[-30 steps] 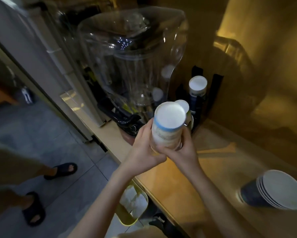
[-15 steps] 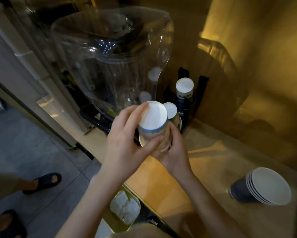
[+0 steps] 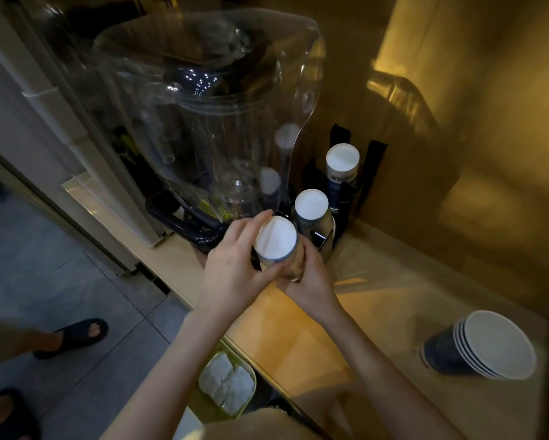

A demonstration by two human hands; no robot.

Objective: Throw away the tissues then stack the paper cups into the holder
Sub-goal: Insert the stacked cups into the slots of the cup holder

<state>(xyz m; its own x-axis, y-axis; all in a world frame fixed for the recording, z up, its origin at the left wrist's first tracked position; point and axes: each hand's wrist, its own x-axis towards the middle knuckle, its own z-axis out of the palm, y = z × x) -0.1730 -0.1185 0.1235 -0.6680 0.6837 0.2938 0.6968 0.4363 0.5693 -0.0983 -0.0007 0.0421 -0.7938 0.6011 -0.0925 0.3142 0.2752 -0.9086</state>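
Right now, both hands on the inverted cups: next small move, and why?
Probably lower the cup stack held by the left hand and right hand into the holder; it sits just short of the two stacks already there.

Between the hands (image 3: pixel 266 274), the upside-down paper cup (image 3: pixel 276 241) shows a white base with a blue band under it. Just beyond stand two white-based cup stacks (image 3: pixel 311 206) in a black holder (image 3: pixel 374 160). Right of the hands, dark-blue cups (image 3: pixel 479 344) with white insides lie on the yellow-lit wooden surface (image 3: pixel 314 328). Below the forearms, white tissues (image 3: pixel 227 382) fill a yellow-green bin (image 3: pixel 203 404).
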